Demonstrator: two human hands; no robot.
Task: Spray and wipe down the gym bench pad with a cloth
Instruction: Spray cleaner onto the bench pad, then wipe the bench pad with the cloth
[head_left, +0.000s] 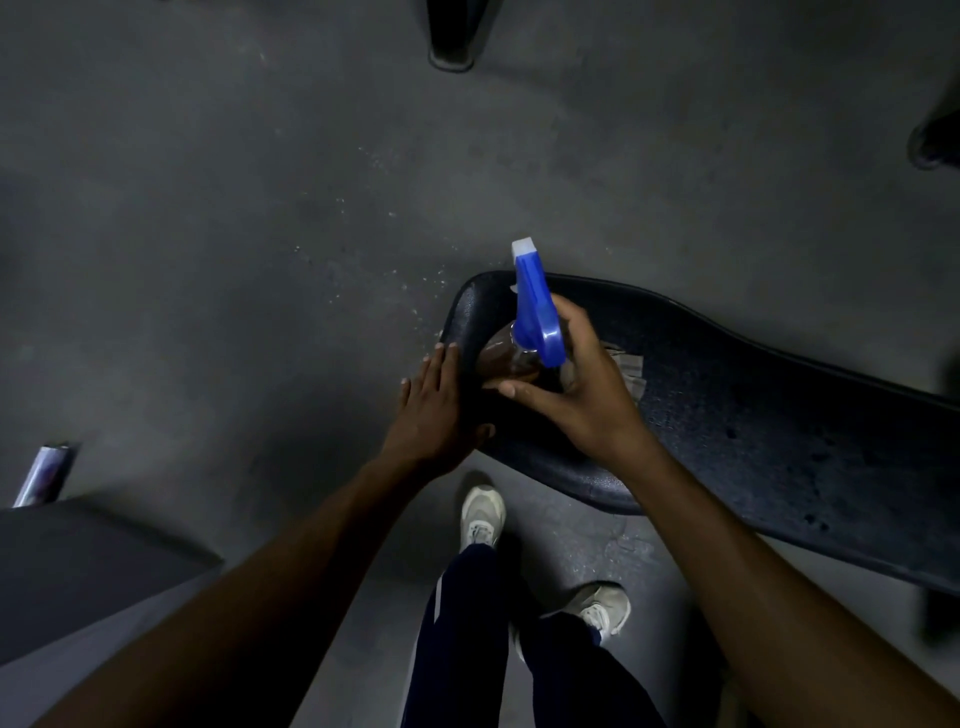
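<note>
A black gym bench pad (753, 415) runs from the centre to the right edge, its surface scuffed and speckled. My right hand (582, 384) grips a spray bottle (535, 317) with a blue trigger head and a clear body of brownish liquid, held over the pad's left end, nozzle pointing away from me. A grey cloth (628, 371) lies on the pad, mostly hidden behind that hand. My left hand (431, 410) rests flat, fingers together, against the pad's left end.
Grey concrete floor (234, 234) surrounds the bench. A can (44, 475) lies at the left edge beside a grey block (78, 561). Dark equipment feet stand at the top centre (452, 41) and top right (935, 145). My shoes (483, 514) are below the pad.
</note>
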